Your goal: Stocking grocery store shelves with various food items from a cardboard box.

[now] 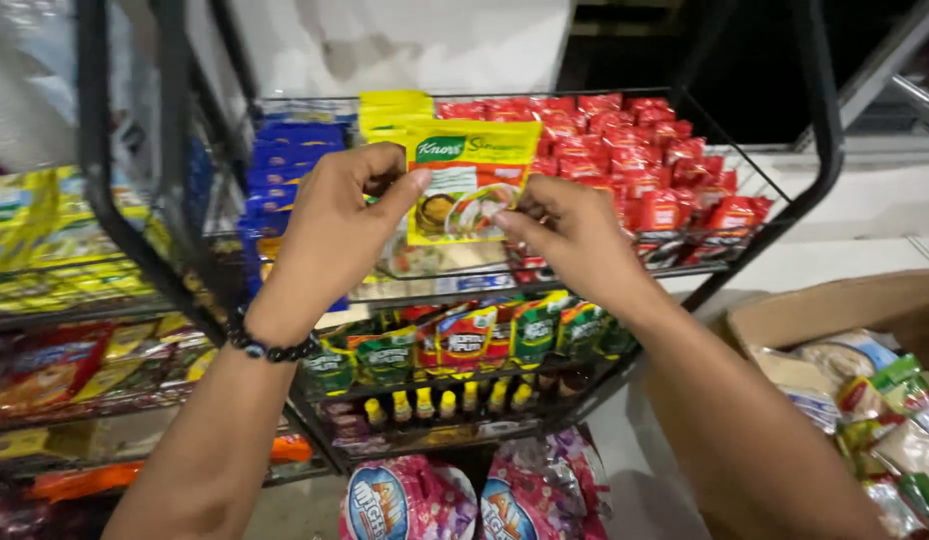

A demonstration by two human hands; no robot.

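Yellow sachet point(471, 180), flat and glossy with a green patch at its upper left corner and a food picture at its middle, is held upright at the upper centre of the frame, in front of the top tier of a black wire rack point(819, 150). Left hand point(329, 235) grips the sachet's left edge, thumb on the front face and fingers point(369, 160) curled over the upper corner; its hold is closed on the packet. Right hand point(574, 235) pinches the lower right part of the sachet between thumb and fingertips, likewise closed on it. A bracelet of dark round beads point(269, 348) circles the left wrist.

Behind the sachet, the top tier carries dense rows of small red sachets point(634, 160) at the upper right, a stack of matching yellow sachets point(389, 108) at the upper centre, and blue packets point(289, 160) to the left, all standing on edge. The tier below holds green and red pouches point(504, 335), shiny and crinkled. Lower still, a row of small bottles with yellow caps point(449, 402) stands in line. Pink and blue plastic bags point(409, 500) lie at the bottom centre of the frame. A brown cardboard box point(834, 305) at the lower right contains mixed packets. Shelves at the left hold blurred yellow packs point(44, 225).
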